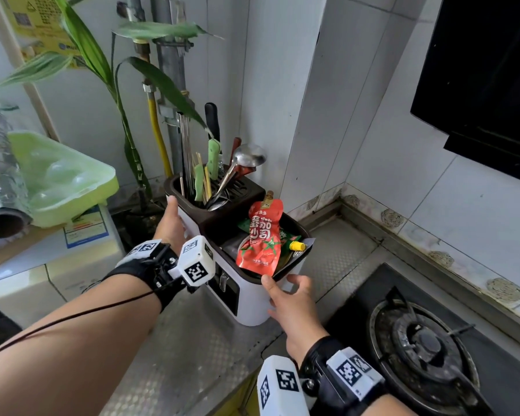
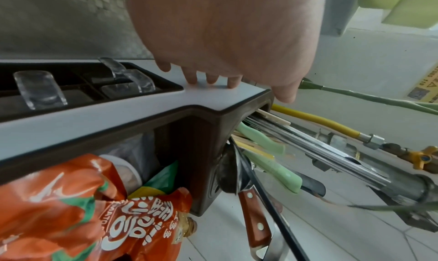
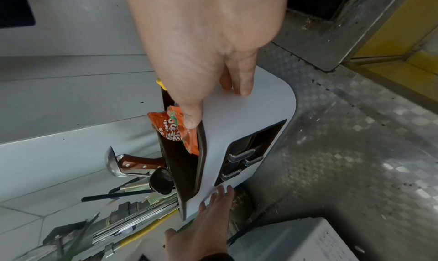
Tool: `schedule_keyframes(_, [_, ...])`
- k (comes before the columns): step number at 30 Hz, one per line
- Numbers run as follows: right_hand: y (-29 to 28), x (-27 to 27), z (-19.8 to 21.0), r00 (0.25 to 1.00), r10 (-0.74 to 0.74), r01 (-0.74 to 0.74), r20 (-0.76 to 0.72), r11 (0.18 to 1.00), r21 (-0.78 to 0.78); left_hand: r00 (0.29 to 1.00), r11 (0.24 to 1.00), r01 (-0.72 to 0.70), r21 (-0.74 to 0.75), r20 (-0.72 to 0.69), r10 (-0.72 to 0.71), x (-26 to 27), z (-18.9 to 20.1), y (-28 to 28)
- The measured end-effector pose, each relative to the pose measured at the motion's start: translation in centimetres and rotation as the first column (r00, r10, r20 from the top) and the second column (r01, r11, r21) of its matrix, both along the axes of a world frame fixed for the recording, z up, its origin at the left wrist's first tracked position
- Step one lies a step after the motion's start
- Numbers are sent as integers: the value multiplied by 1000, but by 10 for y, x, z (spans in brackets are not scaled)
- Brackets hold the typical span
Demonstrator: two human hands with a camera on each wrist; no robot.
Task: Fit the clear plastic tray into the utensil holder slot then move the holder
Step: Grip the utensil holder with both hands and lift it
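Note:
The utensil holder (image 1: 252,307) is white with a dark brown rim and stands near the wall corner on the steel counter. Clear plastic tray tabs (image 1: 223,280) show in the dark slot on its front face, also in the left wrist view (image 2: 40,89) and the right wrist view (image 3: 240,155). My left hand (image 1: 174,217) grips the holder's far left corner, thumb on the rim and fingers (image 2: 213,77) on the white side. My right hand (image 1: 288,298) grips the near right corner, thumb (image 3: 192,119) over the rim by a red ketchup pouch (image 1: 263,238). Whether the holder is lifted I cannot tell.
Knives, a ladle and chopsticks (image 1: 219,172) stick up from the holder's rear section. A gas burner (image 1: 424,337) lies to the right, under a black range hood (image 1: 487,85). A plant (image 1: 132,139), pipes and a green egg tray (image 1: 60,178) stand to the left.

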State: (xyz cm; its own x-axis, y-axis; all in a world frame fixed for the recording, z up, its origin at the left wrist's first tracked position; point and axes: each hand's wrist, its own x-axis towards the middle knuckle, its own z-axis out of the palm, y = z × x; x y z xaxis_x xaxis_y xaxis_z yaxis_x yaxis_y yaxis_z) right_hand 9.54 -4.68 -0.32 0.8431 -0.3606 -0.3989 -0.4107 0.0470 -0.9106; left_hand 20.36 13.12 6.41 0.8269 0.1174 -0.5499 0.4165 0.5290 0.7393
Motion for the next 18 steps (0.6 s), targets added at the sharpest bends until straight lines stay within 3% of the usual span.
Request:
schedule_keyframes(11, [-1,-6,9,999,-11,13,-48,999,46,999,992,15,125,43,-20,-10,19,4])
schedule_keyframes(18, [-2,-10,33,986,-149,146,68,988,47,978,976,80,200,175,-116,-26,34,20])
